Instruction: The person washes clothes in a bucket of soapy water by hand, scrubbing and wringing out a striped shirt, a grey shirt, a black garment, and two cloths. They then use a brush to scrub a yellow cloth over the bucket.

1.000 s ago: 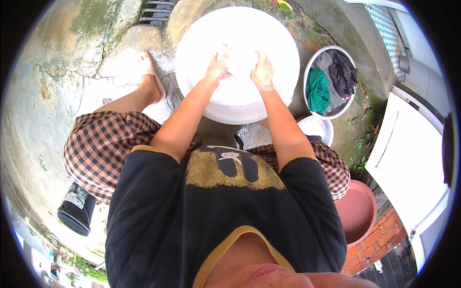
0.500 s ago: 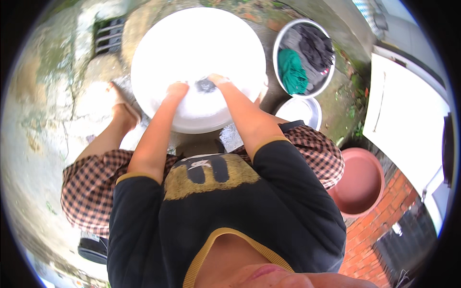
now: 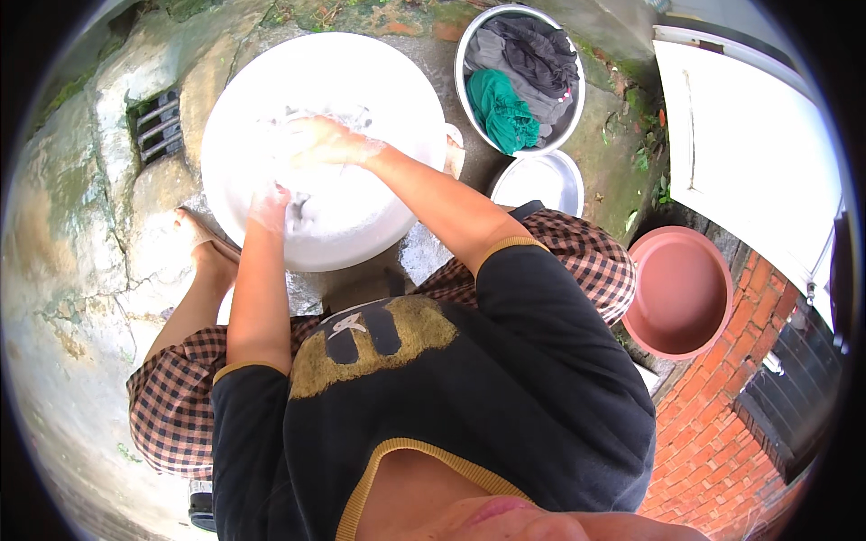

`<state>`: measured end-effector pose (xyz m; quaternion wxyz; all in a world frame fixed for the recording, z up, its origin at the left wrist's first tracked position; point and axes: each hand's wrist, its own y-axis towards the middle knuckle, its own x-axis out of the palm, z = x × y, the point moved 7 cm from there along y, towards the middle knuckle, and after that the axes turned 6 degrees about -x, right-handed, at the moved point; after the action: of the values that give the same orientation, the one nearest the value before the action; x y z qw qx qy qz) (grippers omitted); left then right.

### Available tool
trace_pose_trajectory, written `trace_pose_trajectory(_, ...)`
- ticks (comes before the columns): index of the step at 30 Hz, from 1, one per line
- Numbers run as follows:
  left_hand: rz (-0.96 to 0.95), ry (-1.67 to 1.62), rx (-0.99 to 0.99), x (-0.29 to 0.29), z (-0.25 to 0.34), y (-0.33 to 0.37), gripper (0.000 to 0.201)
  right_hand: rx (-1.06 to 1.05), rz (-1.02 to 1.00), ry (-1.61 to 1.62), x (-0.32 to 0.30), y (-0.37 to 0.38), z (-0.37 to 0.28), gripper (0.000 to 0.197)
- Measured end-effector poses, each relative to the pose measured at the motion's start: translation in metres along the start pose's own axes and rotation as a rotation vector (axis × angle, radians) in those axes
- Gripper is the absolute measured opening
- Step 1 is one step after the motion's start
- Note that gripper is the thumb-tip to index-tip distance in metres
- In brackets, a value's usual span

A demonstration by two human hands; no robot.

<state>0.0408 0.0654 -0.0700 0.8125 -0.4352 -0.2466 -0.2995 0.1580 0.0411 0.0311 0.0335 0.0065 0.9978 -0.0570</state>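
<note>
A wide white basin (image 3: 365,248) full of pale suds stands in front of me, much of it washed out by glare. Patches of grey cloth (image 3: 311,209) show through the foam. My left hand (image 3: 272,204), foamy to the wrist, is in the near left part of the basin beside that cloth. It looks curled closed, but what it grips is hidden by suds. Farther in, my right hand (image 3: 332,142) reaches across to the left, coated in foam. Its fingers fade into glare and lather, so their grip does not show.
A metal basin (image 3: 463,108) with dark grey clothes (image 3: 532,54) and a green garment (image 3: 502,110) stands at the far right. Nearer are a smaller metal basin (image 3: 577,185) and a reddish plastic tub (image 3: 678,343). A drain grate (image 3: 159,126) lies at left.
Both hands were side by side near the basin's near edge around a grey patch. Now the right hand has moved left and farther in, while the view has shifted.
</note>
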Motion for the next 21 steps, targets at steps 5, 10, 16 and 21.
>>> trace_pose_trajectory(5,0.147,-0.053,-0.052,0.023,0.016,0.001,0.047,0.345,0.235,0.036,-0.027,-0.008,0.023,0.075)
trace_pose_trajectory(10,0.163,-0.111,-0.175,0.021,0.004,-0.002,0.051,0.479,0.259,0.631,-0.006,-0.026,0.062,0.062)
trace_pose_trajectory(16,0.436,0.556,-0.185,0.009,-0.011,-0.014,0.053,0.372,0.423,0.221,-0.028,-0.026,0.131,0.053)
trace_pose_trajectory(21,0.523,0.437,-0.165,0.018,-0.016,-0.017,0.063,0.637,0.855,-0.13,-0.03,-0.042,0.154,0.039)
